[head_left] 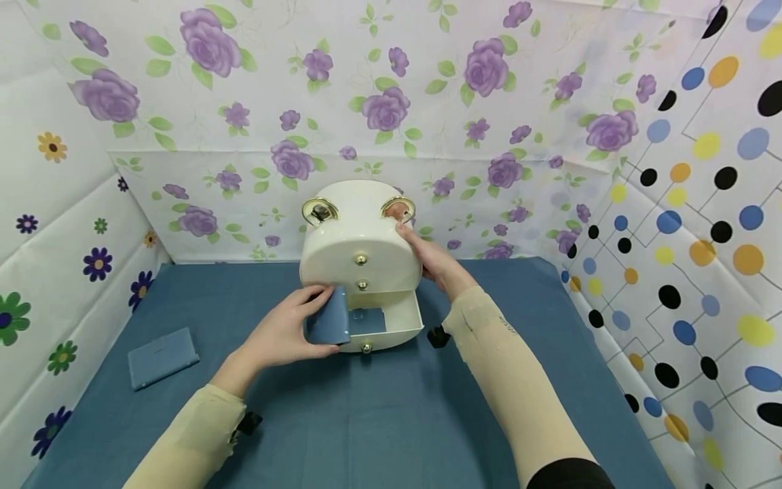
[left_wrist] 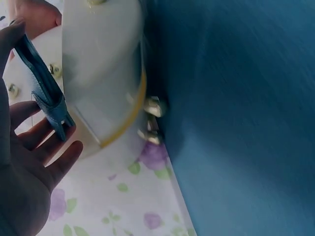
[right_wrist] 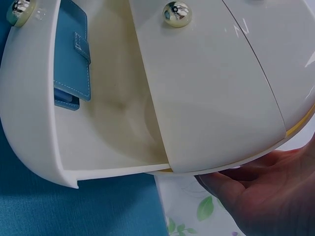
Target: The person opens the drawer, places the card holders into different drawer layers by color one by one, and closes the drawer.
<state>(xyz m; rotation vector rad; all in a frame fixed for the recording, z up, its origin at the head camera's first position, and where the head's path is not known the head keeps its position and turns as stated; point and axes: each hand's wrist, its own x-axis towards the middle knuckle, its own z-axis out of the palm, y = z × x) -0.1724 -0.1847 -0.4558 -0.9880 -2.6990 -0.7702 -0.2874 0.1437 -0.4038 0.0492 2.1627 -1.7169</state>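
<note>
My left hand [head_left: 282,331] holds a blue wallet [head_left: 330,318] upright between thumb and fingers, over the left part of the pulled-out bottom drawer [head_left: 403,314]. Its folded edge and strap show in the left wrist view. A second blue wallet [right_wrist: 71,49], stitched and with a tab strap, lies inside that drawer. The drawer belongs to a glossy white storage box [head_left: 360,224] with a rounded top. Against the box's right side rests my right hand [head_left: 441,261], one fingertip by the gold-rimmed round ear [head_left: 398,209]; its other fingers are partly hidden behind the side.
A third blue wallet [head_left: 163,358] lies on the blue tablecloth [head_left: 391,428] at the left. Two upper drawers with gold knobs [head_left: 361,259] are closed. Flowered cloth [head_left: 342,81] hangs close behind the box, and a dotted cloth [head_left: 684,258] hangs at the right.
</note>
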